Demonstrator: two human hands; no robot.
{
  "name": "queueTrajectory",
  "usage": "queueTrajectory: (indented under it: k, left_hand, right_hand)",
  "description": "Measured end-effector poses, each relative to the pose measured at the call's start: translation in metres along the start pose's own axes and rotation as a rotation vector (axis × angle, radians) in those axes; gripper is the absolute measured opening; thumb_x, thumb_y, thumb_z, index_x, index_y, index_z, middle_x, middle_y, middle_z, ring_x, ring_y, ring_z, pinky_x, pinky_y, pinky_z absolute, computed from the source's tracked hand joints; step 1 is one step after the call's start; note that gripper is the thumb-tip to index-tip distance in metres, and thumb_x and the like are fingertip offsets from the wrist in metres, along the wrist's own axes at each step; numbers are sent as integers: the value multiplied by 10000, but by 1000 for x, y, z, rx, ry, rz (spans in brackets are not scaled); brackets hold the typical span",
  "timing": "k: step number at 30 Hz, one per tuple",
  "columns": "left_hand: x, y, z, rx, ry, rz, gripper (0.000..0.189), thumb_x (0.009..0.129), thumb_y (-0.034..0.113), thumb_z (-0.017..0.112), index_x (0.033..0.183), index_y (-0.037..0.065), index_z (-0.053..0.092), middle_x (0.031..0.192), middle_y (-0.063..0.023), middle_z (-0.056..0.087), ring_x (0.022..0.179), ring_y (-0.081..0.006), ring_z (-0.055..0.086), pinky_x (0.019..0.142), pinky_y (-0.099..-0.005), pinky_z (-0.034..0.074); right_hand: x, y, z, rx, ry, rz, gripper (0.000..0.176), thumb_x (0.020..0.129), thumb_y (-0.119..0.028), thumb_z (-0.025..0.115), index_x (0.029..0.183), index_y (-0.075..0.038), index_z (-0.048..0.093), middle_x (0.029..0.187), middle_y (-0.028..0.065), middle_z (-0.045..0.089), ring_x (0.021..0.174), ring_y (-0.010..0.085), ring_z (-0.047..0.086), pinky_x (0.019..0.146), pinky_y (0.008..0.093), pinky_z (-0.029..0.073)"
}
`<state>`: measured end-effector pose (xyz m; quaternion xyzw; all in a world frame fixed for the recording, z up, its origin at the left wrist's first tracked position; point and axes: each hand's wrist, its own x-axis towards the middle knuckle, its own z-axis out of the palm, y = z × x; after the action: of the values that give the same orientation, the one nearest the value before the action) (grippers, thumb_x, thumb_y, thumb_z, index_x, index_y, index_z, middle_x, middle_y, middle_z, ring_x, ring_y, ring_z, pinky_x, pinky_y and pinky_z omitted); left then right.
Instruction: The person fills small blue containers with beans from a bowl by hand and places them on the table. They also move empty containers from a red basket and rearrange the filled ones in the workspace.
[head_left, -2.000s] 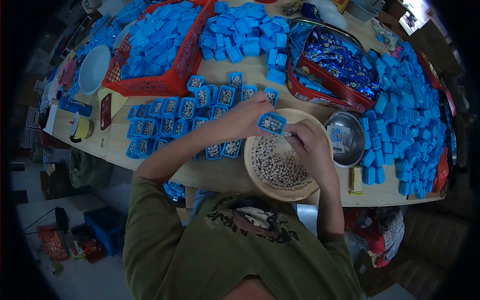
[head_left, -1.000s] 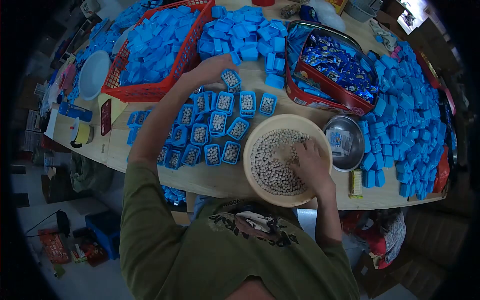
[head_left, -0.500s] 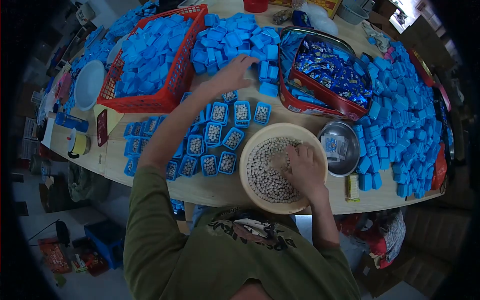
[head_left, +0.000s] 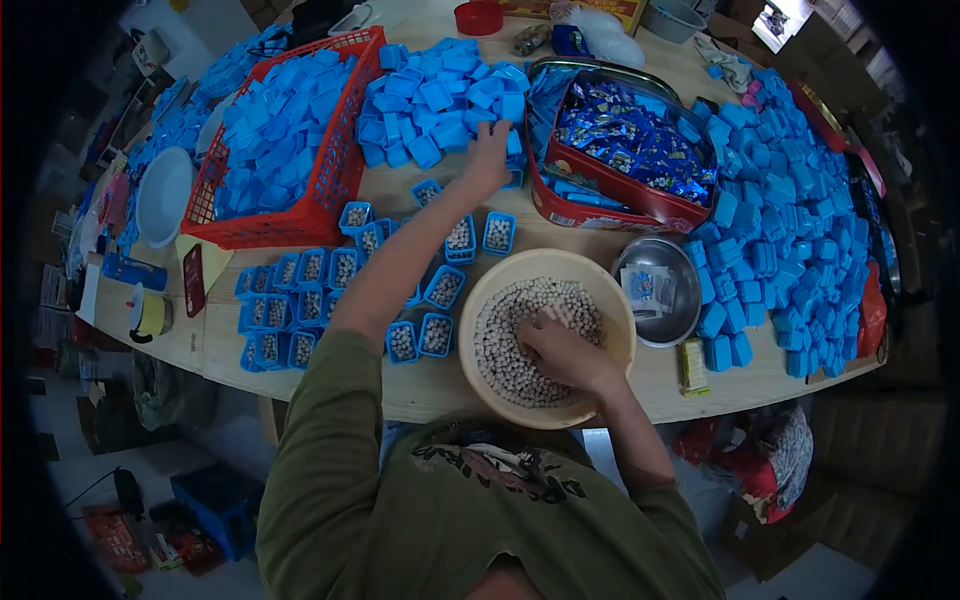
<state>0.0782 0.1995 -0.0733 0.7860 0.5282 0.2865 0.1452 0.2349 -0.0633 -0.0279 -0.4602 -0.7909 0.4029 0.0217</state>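
My left hand reaches over the table with its fingers apart, right at a few small blue plastic boxes beside the large blue pile. My right hand is inside a cream-coloured bowl, its fingers curled down into small pale round beads. The fingertips are partly buried, and I cannot tell what they hold. Between the two hands and to the left stand filled blue boxes, such as a box of beads and another box; my left forearm hides some of them.
A red basket of blue boxes stands at left. Behind the bowl is a red tin with blue wrapped packets. A metal bowl with sachets and a heap of closed blue boxes lie at right.
My left hand has moved right and slightly nearer, to the boxes at the pile's edge. My right hand has shifted left in the bowl, fingers now curled deeper into the beads. The view has shifted.
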Motion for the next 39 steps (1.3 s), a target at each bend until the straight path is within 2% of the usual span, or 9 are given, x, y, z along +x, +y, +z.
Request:
queueTrajectory:
  k: [2,5,12,23,26,28,31,34,39]
  left_hand:
    - [3,-8,-3,-46,-15,-2,767,565,54,801,1240,132,445,1231,-180,409,1083,-420,476,877,-486,468]
    - [-1,-4,-23,-101,-37,-32,673,572,70,807,1162,108,484,1181,-172,454,1066,-393,496,861,-452,475]
    - [-23,11,-71,-333,53,43,630,613,145,849,1142,99,511,1177,-113,516,1130,-259,500,893,-382,462]
    - [-156,95,-102,-698,-593,-17,551,714,78,745,1191,120,472,1229,-73,450,1137,-194,483,914,-339,449]
    - [-168,94,-88,-710,-553,34,528,732,78,745,1181,113,470,1253,-81,447,1149,-202,483,900,-333,458]
    - [-172,103,-88,-742,-522,58,527,719,80,749,1167,98,473,1166,-84,465,1074,-213,503,871,-341,456]
    - [-177,106,-85,-740,-420,88,515,715,78,753,1144,76,468,1072,-91,486,993,-212,527,834,-343,458]
    - [-180,106,-80,-725,-327,13,488,745,90,753,1127,63,450,1039,-93,497,965,-192,536,812,-330,465]
    - [-182,118,-79,-857,-295,-104,458,813,182,753,1107,47,428,992,-90,518,912,-175,547,790,-324,474]
  right_hand:
    - [1,7,5,33,-45,-9,200,733,34,598,926,-18,585,1015,204,544,988,372,557,822,422,450]
    - [-1,9,4,96,-11,-15,116,748,22,592,858,-15,602,943,171,560,975,347,557,818,407,452]
    - [-12,22,-5,142,99,-127,151,744,8,608,894,-4,622,980,173,577,965,348,587,814,394,465]
    - [-48,5,-30,254,450,96,204,779,-25,631,980,-5,606,913,140,606,838,288,623,783,364,491]
    - [-43,0,-30,437,433,168,285,753,-6,661,1030,-20,597,1040,194,579,1036,343,563,872,384,461]
    - [-40,-5,-24,131,704,-37,542,728,13,678,1235,-87,513,1175,179,513,1122,333,518,892,366,467]
    - [-37,-5,-26,291,568,-98,734,726,-7,719,1369,-137,391,1272,156,436,1168,324,480,901,368,473]
    - [-39,-22,-31,465,490,-147,702,764,-10,724,1375,-86,386,1302,111,423,1211,223,462,869,329,499]
    - [-37,-26,-28,430,538,-118,652,773,-31,738,1340,-80,421,1252,88,466,1127,210,526,843,319,506]
